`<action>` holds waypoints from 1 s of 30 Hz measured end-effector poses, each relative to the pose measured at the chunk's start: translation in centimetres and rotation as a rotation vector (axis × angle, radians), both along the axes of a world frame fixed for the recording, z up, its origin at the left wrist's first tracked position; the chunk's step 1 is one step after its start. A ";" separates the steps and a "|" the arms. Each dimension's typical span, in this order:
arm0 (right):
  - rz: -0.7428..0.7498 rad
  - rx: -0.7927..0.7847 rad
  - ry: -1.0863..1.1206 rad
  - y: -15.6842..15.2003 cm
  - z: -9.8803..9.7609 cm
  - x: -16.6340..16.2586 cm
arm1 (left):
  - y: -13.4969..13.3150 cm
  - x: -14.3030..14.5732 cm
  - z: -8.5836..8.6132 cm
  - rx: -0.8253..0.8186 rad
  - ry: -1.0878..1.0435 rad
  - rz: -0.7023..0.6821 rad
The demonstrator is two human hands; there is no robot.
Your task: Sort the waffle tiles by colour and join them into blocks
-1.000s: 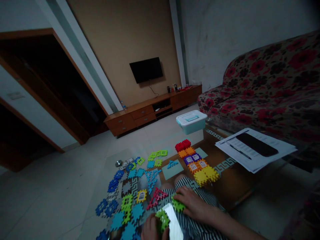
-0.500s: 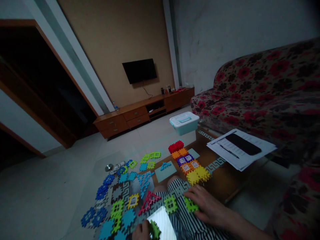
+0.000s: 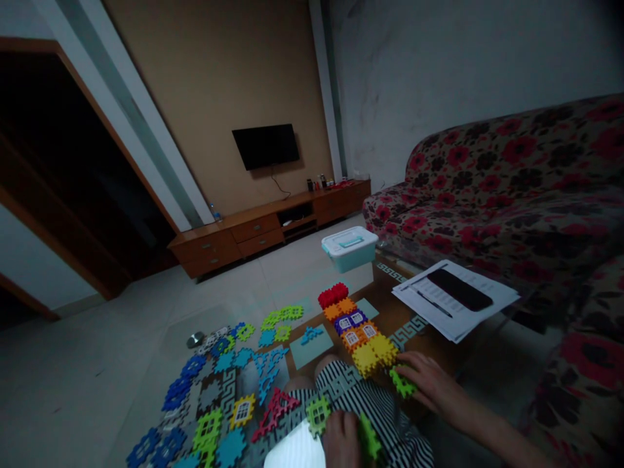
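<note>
Where our striped shorts (image 3: 375, 416) fill the bottom of the view, our right hand (image 3: 431, 390) lies with its fingers spread and curving down onto a lime-green foam tile (image 3: 402, 382). They touch it, but we cannot tell whether they grip it. Our left hand (image 3: 341, 439) is curled with its fingertips hidden, just beside a second lime-green foam tile (image 3: 369, 441) and near a green window tile (image 3: 318, 415); we cannot tell if it holds anything. A bright white rectangle (image 3: 295, 452) sits just left of that hand. Ahead of the right hand, a column of red, orange, purple and yellow foam tiles (image 3: 353, 331) runs across the glass-topped surface (image 3: 414, 361). To our left, blue and green foam tiles (image 3: 209, 429) lie in a loose spread. Farther right on the surface are papers (image 3: 455, 300) under a black phone (image 3: 459, 289) and a pen (image 3: 433, 303). A lidded plastic storage box (image 3: 350, 250) stands beyond them, before a floral sofa (image 3: 487, 195).
</note>
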State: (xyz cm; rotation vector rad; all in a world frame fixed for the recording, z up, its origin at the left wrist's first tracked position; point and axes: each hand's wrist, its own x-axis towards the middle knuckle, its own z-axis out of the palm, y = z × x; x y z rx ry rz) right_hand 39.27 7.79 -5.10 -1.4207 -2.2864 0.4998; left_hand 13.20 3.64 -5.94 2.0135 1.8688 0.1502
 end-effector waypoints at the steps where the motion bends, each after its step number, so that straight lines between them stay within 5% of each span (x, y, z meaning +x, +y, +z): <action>1: -0.038 -0.008 0.003 0.0 -0.2 0.0 | 0.5 1.5 0.2 -0.045 -0.023 -0.018; 7: -0.157 -0.094 0.091 -0.1 -1.4 -0.1 | 3.5 7.0 1.1 -0.077 -0.135 -0.097; 19: -0.190 -0.110 0.148 -0.5 -2.0 0.1 | 2.7 5.9 -0.9 -0.001 -0.062 -0.034; 30: -0.219 -0.058 0.185 -0.6 -4.5 0.0 | 3.3 7.5 -3.1 0.087 -0.238 0.033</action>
